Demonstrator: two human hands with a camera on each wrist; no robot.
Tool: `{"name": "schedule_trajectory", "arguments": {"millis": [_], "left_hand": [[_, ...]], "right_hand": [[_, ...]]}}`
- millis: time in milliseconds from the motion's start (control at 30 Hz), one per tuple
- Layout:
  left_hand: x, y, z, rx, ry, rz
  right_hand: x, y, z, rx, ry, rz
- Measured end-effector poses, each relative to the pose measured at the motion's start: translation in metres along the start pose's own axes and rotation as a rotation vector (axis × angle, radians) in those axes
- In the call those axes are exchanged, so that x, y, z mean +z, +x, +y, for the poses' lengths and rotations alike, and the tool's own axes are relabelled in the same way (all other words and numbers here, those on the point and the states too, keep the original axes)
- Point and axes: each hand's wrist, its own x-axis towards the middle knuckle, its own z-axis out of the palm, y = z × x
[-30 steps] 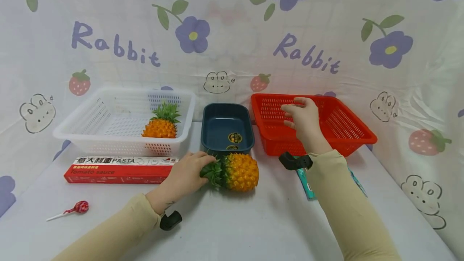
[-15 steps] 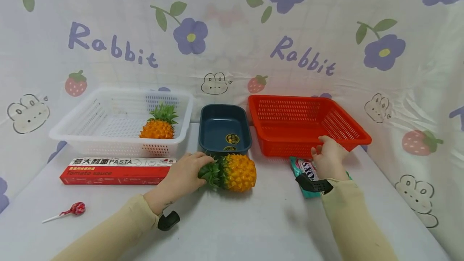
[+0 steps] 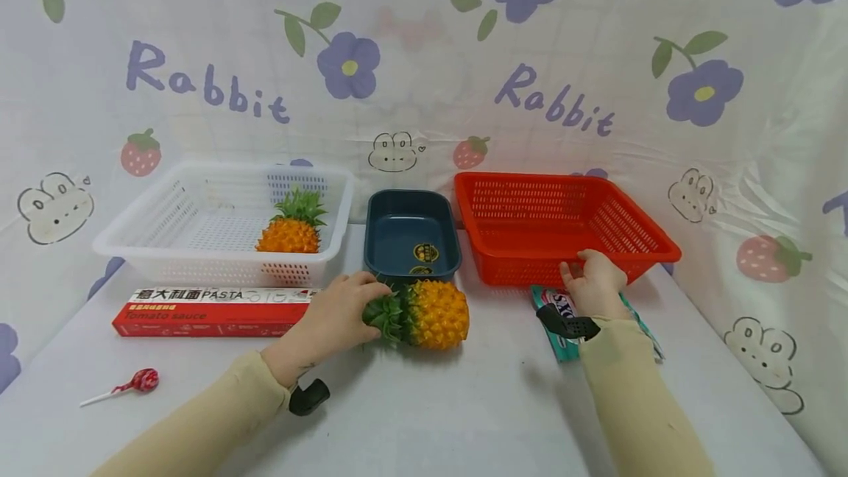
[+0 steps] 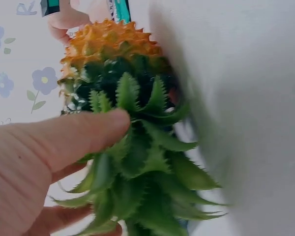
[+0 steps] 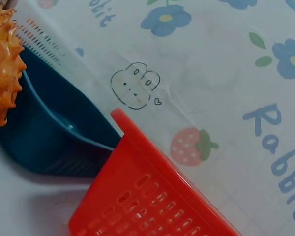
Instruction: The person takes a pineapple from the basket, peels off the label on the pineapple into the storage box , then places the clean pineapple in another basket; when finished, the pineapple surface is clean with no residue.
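My left hand [image 3: 338, 319] grips the green leaves of a pineapple [image 3: 437, 315] that lies on its side in front of the dark blue tub. In the left wrist view the thumb presses on the leaves [image 4: 142, 152], with other fingers partly hidden beneath. At the front wall of the red basket [image 3: 517, 249], my right hand [image 3: 596, 285] hovers over a teal packet [image 3: 563, 344] with large lettering. Its fingers are loosely bent, and nothing shows between them. Hand and wrist cover part of the packet. The right wrist view does not show this hand.
A white basket [image 3: 165, 252] at the back left holds another pineapple [image 3: 289, 234]. The dark blue tub [image 3: 380, 241] stands between the baskets. A red pasta box [image 3: 205, 322] lies before the white basket, and a lollipop [image 3: 142, 380] lies at the front left.
My right hand has come down from over the red basket to its front wall, above the packet, then shifted slightly left. My left hand keeps its grip on the pineapple in place.
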Motion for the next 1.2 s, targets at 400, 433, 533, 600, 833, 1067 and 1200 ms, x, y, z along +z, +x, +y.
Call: {"name": "schedule_trajectory", "arguments": {"millis": [400,433,533,600,833,1067,1200], "left_hand": [[-0.024,0.024,0.037,0.003,0.008,-0.111],[-0.023,0.028,0.041,0.006,0.006,-0.127],[-0.020,0.038,0.053,0.010,0.002,-0.197],[-0.017,0.044,0.058,0.008,0.007,-0.246],[-0.002,0.060,0.068,-0.003,0.061,-0.375],[0.003,0.065,0.071,-0.025,0.112,-0.402],[0.003,0.066,0.069,-0.002,0.110,-0.406]], "right_hand": [[0.002,0.002,0.002,-0.010,-0.019,-0.014],[0.002,0.002,0.002,-0.007,-0.020,-0.012],[0.001,0.003,0.001,0.004,-0.021,-0.010],[0.001,0.004,0.001,0.012,-0.019,-0.016],[0.000,0.005,-0.001,0.031,-0.022,-0.021],[-0.002,0.003,-0.001,0.023,-0.025,-0.039],[-0.001,0.002,-0.002,0.019,-0.039,-0.045]]}}
